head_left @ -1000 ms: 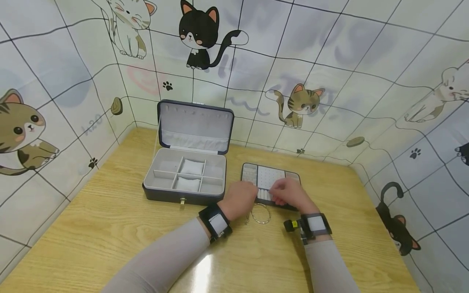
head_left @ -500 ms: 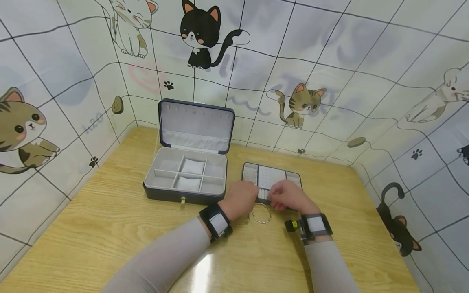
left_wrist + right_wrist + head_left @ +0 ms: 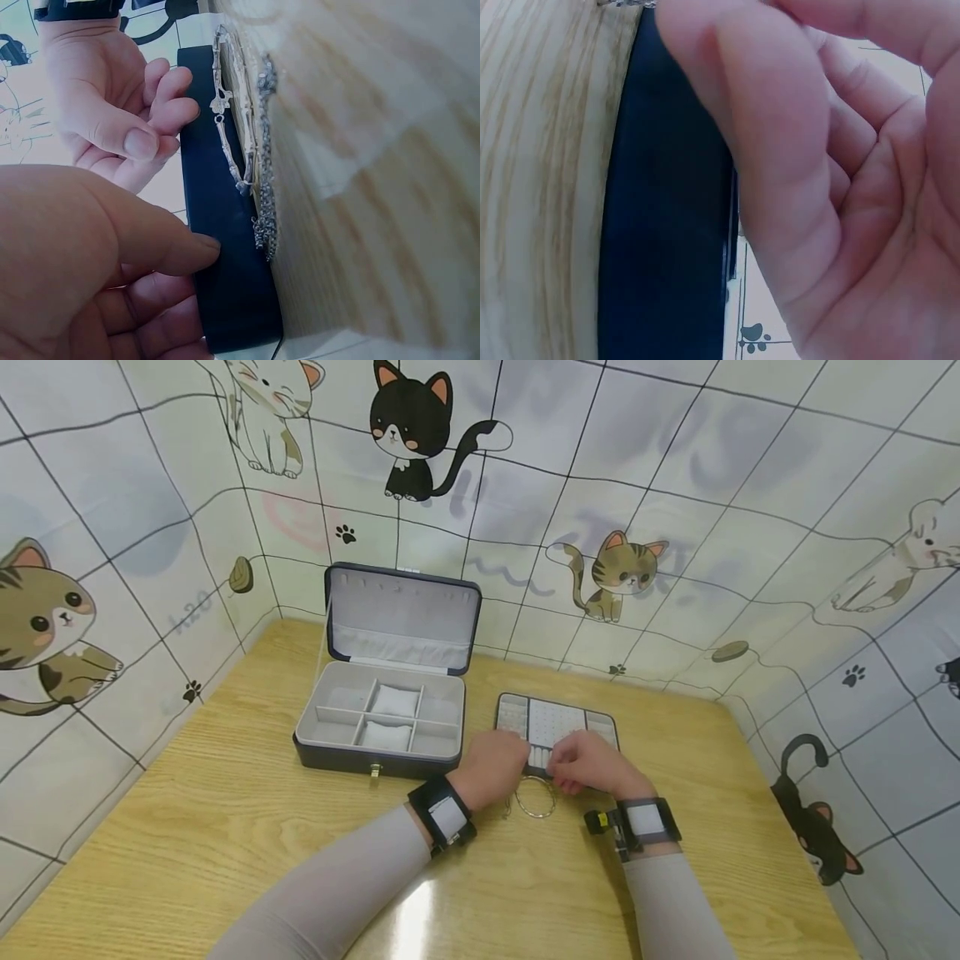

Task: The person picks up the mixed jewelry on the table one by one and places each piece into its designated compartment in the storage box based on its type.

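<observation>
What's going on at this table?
A person is busy at a jewelry tray. The left hand grips its front left corner; the right hand is at its front edge; whether it holds anything is unclear. A bracelet and chain lie in front of the tray, and a jewelry box stands open to the left.

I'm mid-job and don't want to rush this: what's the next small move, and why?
Probably lower the right hand slightly toward the ring slots: its fingertips look close by, and the left hand has its thumb against the tray, which should steady it. Whether the right hand holds anything is hidden.
</observation>
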{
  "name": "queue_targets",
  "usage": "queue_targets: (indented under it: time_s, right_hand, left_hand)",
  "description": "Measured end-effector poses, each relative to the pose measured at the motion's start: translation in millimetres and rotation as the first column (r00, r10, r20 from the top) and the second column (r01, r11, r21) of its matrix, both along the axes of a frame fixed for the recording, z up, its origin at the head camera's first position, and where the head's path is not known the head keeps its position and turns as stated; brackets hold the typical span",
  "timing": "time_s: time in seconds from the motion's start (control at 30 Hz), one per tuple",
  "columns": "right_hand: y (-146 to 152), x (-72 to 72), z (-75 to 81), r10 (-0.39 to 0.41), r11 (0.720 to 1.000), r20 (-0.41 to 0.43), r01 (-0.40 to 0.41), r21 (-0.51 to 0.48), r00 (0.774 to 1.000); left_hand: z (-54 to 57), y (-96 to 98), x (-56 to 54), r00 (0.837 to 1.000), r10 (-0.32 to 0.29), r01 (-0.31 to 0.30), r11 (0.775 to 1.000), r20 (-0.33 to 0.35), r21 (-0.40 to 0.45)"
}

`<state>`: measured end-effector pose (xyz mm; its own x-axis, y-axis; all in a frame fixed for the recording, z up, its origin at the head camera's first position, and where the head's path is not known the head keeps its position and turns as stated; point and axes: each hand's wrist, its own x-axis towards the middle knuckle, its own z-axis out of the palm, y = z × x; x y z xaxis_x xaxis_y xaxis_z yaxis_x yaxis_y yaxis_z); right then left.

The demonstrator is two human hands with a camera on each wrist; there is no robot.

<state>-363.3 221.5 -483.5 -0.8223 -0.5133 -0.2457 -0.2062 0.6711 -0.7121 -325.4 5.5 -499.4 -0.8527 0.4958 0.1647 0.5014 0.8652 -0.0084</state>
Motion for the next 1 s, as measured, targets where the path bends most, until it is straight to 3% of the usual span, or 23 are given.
queue_targets:
  time_s: [0.43, 1.0]
  right_hand:
    - [-2.4, -0.2, -1.6, 0.132, 0.989, 0.033, -0.129, -0.07, 0.991]
    - [-0.9, -2.8, -2.6, 0.104, 0.993, 0.039, -0.101, -0.066, 0.994]
  left_hand:
    - [0.3, -1.1, 1.7, 1.0, -0.015, 0.016, 1.0, -0.024, 0.005]
    - [1.4, -2.5, 0.7, 0.999, -0.018, 0.018, 1.0, -0.039, 0.016]
